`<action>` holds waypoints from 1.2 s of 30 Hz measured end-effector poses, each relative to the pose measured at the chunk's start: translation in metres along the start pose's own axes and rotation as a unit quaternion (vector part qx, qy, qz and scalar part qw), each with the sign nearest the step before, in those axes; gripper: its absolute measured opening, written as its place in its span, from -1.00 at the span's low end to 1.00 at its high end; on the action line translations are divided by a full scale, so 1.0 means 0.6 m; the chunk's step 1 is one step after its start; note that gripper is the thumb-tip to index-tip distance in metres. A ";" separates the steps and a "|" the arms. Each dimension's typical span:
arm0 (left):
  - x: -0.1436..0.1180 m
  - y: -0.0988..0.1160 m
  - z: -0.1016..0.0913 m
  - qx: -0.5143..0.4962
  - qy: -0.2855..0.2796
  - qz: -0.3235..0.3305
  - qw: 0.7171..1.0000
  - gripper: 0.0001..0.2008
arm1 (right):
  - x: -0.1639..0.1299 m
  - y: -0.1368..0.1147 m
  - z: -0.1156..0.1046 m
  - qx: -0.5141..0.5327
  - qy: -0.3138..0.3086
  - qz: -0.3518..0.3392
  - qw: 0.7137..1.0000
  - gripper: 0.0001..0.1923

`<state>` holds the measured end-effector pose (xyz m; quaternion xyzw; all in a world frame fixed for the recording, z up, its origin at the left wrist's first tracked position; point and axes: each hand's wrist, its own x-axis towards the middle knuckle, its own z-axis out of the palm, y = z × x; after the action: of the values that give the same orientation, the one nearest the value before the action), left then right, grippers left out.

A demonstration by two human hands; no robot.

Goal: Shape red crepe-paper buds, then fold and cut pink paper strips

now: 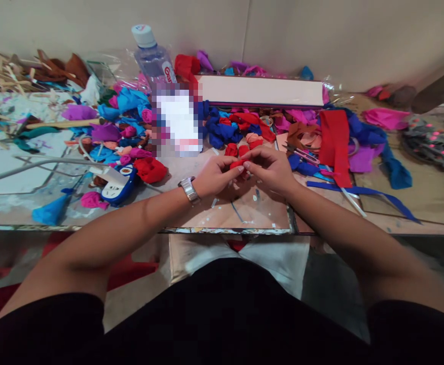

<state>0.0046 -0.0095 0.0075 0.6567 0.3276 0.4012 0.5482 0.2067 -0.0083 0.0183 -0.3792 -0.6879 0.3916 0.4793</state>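
I have a small red paper piece (pixel 237 165) between my two hands, low over the table (pixel 260 215), straight ahead of my chest. It lies at about three o'clock from the middle of my left hand (pixel 215 175) and at nine o'clock from the middle of my right hand (pixel 273 170), so neither is clearly nearer: thumb and forefinger of each are drawn in and look pinched together on it. My fingers cover much of the piece; what shows seems to run longest from nine to three, across the line between my hands, though I cannot tell its full shape. Everything turns, I judge, on that side-to-side lie, with one hand facing each end. From this grip outward, a wristwatch (pixel 189 190) sits on my left wrist at eight o'clock. Just beyond my fingertips, between eleven and twelve, are two red rolls (pixel 231 149), with a peach roll (pixel 253 139) near one o'clock. Blue crumpled paper (pixel 222 131) lies past them at eleven. Farther out, a pink-handled tool (pixel 306 154) points off between two and three, short of a broad red strip (pixel 335 147). A red bunch (pixel 150 170) is at nine, and a power socket (pixel 115 188) lies beyond it. Farthest, a long white box (pixel 260 90) stretches just past twelve, and a bottle (pixel 149 63) stands between ten and eleven.
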 end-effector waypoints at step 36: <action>0.003 0.006 0.005 -0.212 0.027 -0.141 0.967 -0.74 | 0.012 0.023 -0.028 -0.137 -0.049 -0.179 0.973 -0.71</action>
<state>0.0083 -0.0098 0.0108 0.4615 0.3388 0.3975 0.7171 0.2230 0.0068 0.0126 -0.2921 -0.8144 0.2200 0.4506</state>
